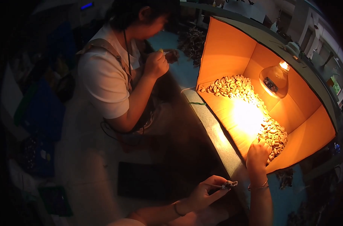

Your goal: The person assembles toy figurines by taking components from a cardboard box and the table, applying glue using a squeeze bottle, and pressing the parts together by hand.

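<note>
Small pale pieces (pixel 254 109) heaped in lit cardboard box (pixel 231 49), right hand (pixel 257 155) curled reaching in, left hand (pixel 204 194) pinching small tool (pixel 229 184)

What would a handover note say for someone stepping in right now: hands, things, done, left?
Left hand: pinches one small pale piece over the table edge.
Right hand: rests on the pile of pale pieces in the lamp-lit cardboard box; grip hidden.
Done: many pieces lie in the box.
Left: the piece in hand is still outside it.
A co-worker sits opposite, handling something small.
</note>
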### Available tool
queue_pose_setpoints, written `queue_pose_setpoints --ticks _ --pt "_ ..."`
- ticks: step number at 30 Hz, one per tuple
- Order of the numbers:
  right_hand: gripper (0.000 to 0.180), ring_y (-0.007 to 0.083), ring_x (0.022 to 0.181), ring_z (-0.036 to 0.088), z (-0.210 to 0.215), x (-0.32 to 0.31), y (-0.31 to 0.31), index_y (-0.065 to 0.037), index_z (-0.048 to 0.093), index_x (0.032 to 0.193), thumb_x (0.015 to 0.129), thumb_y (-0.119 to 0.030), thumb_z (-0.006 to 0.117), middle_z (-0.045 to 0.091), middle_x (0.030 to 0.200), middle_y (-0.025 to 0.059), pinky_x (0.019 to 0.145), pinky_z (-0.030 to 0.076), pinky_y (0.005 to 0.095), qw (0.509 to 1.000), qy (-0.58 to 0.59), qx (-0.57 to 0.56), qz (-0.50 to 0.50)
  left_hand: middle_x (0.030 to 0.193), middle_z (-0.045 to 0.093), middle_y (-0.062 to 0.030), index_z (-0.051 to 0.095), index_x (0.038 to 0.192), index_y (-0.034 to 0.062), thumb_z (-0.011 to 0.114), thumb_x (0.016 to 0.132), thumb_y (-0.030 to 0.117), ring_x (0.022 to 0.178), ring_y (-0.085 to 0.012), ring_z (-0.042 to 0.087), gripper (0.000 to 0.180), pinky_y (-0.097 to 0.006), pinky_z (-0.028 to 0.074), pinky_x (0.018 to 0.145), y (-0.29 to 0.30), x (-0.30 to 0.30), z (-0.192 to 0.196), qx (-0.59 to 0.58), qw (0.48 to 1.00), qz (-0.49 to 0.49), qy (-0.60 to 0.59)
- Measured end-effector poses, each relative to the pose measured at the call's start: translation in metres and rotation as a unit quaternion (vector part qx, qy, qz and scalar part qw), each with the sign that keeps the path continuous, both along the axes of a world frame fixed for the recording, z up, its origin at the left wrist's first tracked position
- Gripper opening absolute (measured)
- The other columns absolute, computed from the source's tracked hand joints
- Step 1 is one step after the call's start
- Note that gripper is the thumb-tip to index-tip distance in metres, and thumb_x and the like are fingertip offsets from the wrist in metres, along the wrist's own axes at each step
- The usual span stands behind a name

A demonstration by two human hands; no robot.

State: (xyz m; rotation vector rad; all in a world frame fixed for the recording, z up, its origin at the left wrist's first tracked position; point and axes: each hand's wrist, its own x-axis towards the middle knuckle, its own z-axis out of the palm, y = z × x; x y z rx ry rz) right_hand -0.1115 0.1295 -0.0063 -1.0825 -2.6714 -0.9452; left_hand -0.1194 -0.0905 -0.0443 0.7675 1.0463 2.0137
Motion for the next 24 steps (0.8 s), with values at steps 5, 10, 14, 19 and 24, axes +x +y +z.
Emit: queue_pose_setpoints --ticks 5,10,14,19,24 --pt "0.020 0.0241 0.082 0.053 0.013 -0.002 -0.010 -0.007 0.067 0.064 0.077 -0.011 0.052 0.056 0.087 0.0101 0.073 0.041 0.0332 0.999 0.035 -0.030 0.014 0.102 0.058 -0.0028 0.056 0.107 0.0025 0.060 0.085 0.008 0.095 -0.0087 0.055 0.023 -0.023 0.043 0.084 0.001 -0.001 0.003 0.000 1.000 -0.003 -0.006" --pt "0.017 0.0236 0.085 0.051 0.000 0.000 0.003 -0.002 0.066 0.073 0.077 -0.009 0.051 0.052 0.089 0.0113 0.075 0.041 0.0326 0.996 0.067 0.050 0.030 0.101 0.058 -0.0026 0.055 0.108 0.0023 0.059 0.086 0.008 0.095 -0.0083 0.055 0.023 -0.022 0.043 0.085 0.001 0.002 0.007 -0.001 1.000 -0.014 -0.008" --pt "0.016 0.0232 0.085 0.050 -0.009 -0.007 0.010 0.000 0.064 0.077 0.077 -0.009 0.051 0.051 0.090 0.0115 0.075 0.041 0.0316 0.995 0.095 0.027 0.004 0.101 0.058 -0.0025 0.054 0.109 0.0021 0.059 0.086 0.008 0.096 -0.0083 0.055 0.024 -0.022 0.043 0.085 0.003 -0.002 0.001 -0.007 1.000 -0.015 -0.011" --pt "0.008 0.0227 0.082 0.050 0.010 -0.007 0.004 -0.005 0.056 0.072 0.076 -0.008 0.051 0.049 0.092 0.0115 0.074 0.043 0.0310 0.998 -0.002 0.056 -0.035 0.102 0.058 -0.0028 0.054 0.109 0.0021 0.059 0.086 0.007 0.097 -0.0086 0.055 0.024 -0.022 0.043 0.085 0.001 -0.001 0.000 0.002 1.000 -0.007 -0.014" --pt "0.004 0.0247 0.079 0.050 0.016 -0.011 -0.001 -0.002 0.052 0.069 0.073 -0.001 0.052 0.047 0.088 0.0127 0.072 0.045 0.0330 0.986 0.140 0.039 0.084 0.104 0.057 -0.0033 0.054 0.109 0.0020 0.059 0.086 0.007 0.098 -0.0092 0.055 0.024 -0.023 0.043 0.087 0.001 -0.004 0.003 -0.004 1.000 -0.003 0.009"
